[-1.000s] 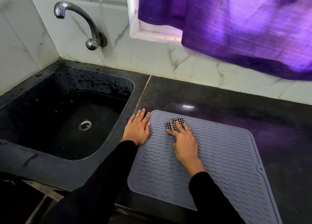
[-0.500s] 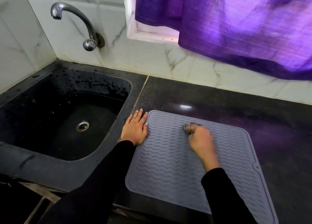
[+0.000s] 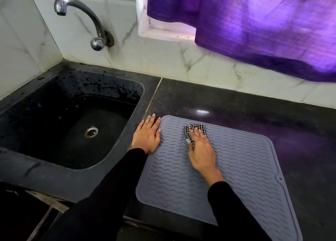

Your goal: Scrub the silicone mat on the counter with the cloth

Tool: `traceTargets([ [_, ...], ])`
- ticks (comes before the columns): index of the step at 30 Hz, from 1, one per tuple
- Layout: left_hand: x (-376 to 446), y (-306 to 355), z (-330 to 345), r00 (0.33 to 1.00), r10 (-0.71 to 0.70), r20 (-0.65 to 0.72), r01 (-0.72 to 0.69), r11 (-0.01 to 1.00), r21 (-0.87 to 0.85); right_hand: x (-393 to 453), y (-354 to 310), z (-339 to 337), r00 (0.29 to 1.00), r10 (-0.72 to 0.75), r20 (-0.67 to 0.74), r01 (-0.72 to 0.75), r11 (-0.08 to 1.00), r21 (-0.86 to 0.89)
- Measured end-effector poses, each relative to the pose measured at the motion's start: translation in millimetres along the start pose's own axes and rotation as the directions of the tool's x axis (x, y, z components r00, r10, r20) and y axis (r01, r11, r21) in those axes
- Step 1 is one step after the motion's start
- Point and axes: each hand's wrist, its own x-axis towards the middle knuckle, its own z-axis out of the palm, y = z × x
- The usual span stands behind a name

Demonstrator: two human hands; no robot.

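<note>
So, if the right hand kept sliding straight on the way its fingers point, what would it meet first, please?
Past the cloth under the right hand, probably the mat's raised far rim, then bare counter and the tiled wall.

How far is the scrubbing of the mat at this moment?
Underway. The right hand presses the black-and-white checked cloth on the far left part of the grey wavy-ribbed silicone mat; the left hand lies flat at its left edge. Scrubbed and unscrubbed areas look alike, so what remains is unclear.
</note>
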Motion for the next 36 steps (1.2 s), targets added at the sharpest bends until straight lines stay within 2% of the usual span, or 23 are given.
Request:
traceTargets([
  [3, -0.7, 1.2, -1.9, 1.000, 0.003, 0.013, -0.003, 1.000, 0.006, -0.1, 5.4, -11.3, 0.996, 0.094, 0.010, -0.094, 0.965, 0.245],
  [5, -0.9, 1.6, -3.0, 1.000, 0.002, 0.023, -0.002, 1.000, 0.009, 5.9, 6.9, -15.1, 0.982, 0.189, 0.006, -0.172, 0.876, 0.452],
  [6, -0.9, 1.6, -3.6, 1.000, 0.002, 0.026, -0.002, 1.000, 0.007, 10.9, 7.3, -17.4, 0.966, 0.256, 0.036, -0.229, 0.782, 0.580],
  [8, -1.2, 1.0, -3.6, 1.000, 0.002, 0.023, -0.002, 1.000, 0.001, 20.7, 8.0, -26.8, 0.908, 0.388, 0.158, -0.340, 0.462, 0.819],
  [9, -1.0, 0.7, -3.3, 1.000, 0.005, 0.020, -0.005, 1.000, -0.005, 24.9, 9.0, -31.1, 0.878, 0.433, 0.206, -0.354, 0.295, 0.887],
  [10, -0.9, 0.3, -2.7, 1.000, 0.007, 0.018, -0.007, 1.000, -0.010, 28.1, 11.8, -32.8, 0.850, 0.482, 0.215, -0.346, 0.202, 0.916],
  [11, -0.5, 0.1, -2.3, 1.000, 0.006, 0.015, -0.006, 1.000, -0.013, 28.9, 13.1, -34.9, 0.840, 0.517, 0.166, -0.323, 0.230, 0.918],
  [12, 0.2, 0.2, -2.1, 1.000, 0.005, 0.015, -0.005, 1.000, -0.011, 27.9, 12.2, -35.6, 0.852, 0.520, 0.051, -0.284, 0.379, 0.881],
  [14, 0.3, 0.1, -2.2, 1.000, 0.005, 0.020, -0.005, 1.000, -0.004, 19.3, 3.4, -31.8, 0.899, 0.414, -0.141, -0.203, 0.681, 0.703],
  [15, 0.2, 0.3, -2.4, 1.000, 0.004, 0.022, -0.004, 1.000, -0.003, 14.0, -4.1, -26.4, 0.930, 0.330, -0.163, -0.165, 0.769, 0.617],
  [17, 0.3, 0.1, -1.9, 1.000, 0.003, 0.024, -0.003, 1.000, -0.004, 3.0, -17.2, -4.8, 0.983, 0.146, -0.108, -0.086, 0.898, 0.431],
  [19, 0.5, 0.2, -1.7, 1.000, -0.002, 0.017, 0.002, 1.000, -0.009, -5.0, -23.2, 19.2, 0.998, -0.014, -0.068, 0.022, 0.993, 0.113],
  [21, -0.2, 0.3, -1.3, 1.000, 0.002, 0.011, -0.002, 1.000, -0.004, -6.2, -23.1, 28.9, 0.997, -0.051, -0.059, 0.046, 0.995, -0.088],
  [22, -0.5, 0.5, -1.2, 1.000, 0.005, 0.009, -0.005, 1.000, -0.001, -5.6, -22.2, 30.3, 0.997, -0.050, -0.053, 0.042, 0.990, -0.135],
  [25, 0.1, 0.1, -0.8, 1.000, 0.013, 0.013, -0.013, 1.000, -0.005, -3.9, -22.8, 30.0, 0.999, -0.032, 0.012, 0.034, 0.980, -0.195],
  [29, 0.6, -0.4, -1.0, 0.999, 0.026, 0.025, -0.026, 1.000, 0.005, 3.7, -23.1, 25.2, 0.995, -0.011, 0.099, 0.029, 0.982, -0.186],
  [31, 0.3, -0.4, -2.7, 0.998, 0.030, 0.046, -0.030, 1.000, -0.002, 9.5, -20.0, 19.0, 0.992, -0.013, 0.122, 0.019, 0.998, -0.053],
  [33, 1.4, -2.1, -5.6, 0.995, 0.034, 0.089, -0.031, 0.999, -0.027, 13.9, -19.0, 10.1, 0.992, 0.036, 0.124, -0.069, 0.960, 0.272],
  [34, 2.3, -3.3, -7.6, 0.992, 0.033, 0.120, -0.026, 0.998, -0.054, 17.4, -18.2, 6.1, 0.989, 0.087, 0.117, -0.133, 0.865, 0.483],
  [36, 6.5, -5.5, -13.5, 0.980, 0.034, 0.195, -0.010, 0.992, -0.123, 26.0, -16.0, -4.6, 0.958, 0.219, 0.184, -0.277, 0.545, 0.791],
])
